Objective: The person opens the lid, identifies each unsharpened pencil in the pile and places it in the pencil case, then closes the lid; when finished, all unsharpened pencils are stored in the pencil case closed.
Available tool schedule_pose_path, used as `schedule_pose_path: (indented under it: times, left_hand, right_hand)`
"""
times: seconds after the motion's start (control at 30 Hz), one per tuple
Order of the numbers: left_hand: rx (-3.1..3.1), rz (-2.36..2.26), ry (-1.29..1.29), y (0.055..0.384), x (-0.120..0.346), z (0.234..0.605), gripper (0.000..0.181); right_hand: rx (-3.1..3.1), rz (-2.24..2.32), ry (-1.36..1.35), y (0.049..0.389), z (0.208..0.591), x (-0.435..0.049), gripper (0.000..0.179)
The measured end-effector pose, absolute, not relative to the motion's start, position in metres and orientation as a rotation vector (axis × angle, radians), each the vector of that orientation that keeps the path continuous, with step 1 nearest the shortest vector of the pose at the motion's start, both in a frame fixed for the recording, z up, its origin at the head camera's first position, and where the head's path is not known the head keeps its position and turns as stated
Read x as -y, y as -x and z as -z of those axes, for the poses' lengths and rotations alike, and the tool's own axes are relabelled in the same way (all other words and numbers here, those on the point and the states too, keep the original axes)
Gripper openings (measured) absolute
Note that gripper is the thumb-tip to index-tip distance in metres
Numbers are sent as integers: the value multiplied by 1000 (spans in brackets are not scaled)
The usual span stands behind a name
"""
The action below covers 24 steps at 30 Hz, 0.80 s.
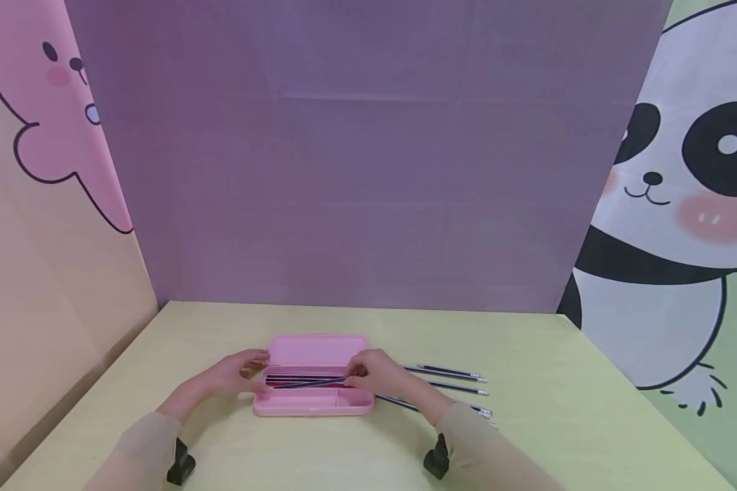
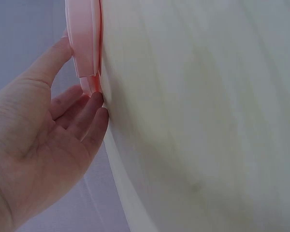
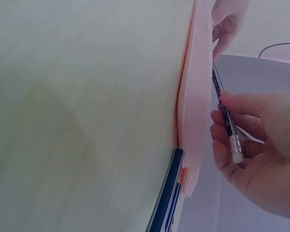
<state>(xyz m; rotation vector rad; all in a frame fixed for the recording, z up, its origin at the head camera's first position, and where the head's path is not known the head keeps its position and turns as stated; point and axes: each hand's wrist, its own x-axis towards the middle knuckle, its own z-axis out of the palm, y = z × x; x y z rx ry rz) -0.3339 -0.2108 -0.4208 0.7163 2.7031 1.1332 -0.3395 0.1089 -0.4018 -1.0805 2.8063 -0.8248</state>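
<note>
A pink pencil case lies with its lid raised behind it. Several dark striped pencils are inside. At the case's left end, my left hand holds it, thumb at the near side and curled fingers by the lid; the left wrist view shows this hand against the pink end. My right hand is over the case's right part and pinches a pencil slanting over the others. In the right wrist view, the pencil's white eraser points toward the palm of that hand.
Several more dark pencils with white erasers lie on the light wooden table right of the case, partly behind my right forearm. A purple panel rises at the table's back edge. Cartoon-printed walls flank both sides.
</note>
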Motion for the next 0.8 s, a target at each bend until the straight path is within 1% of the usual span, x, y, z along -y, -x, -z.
schedule_pose_path:
  times: [0.27,0.8]
  left_hand:
    - [-2687,-1145,-727,337,213,423,75]
    - [-2697,-1136,-667,336,212,421,77]
  right_hand:
    - [-2746,841,1051,341,401,-97,3]
    - [-2777,781,1121,347,402,-91,2]
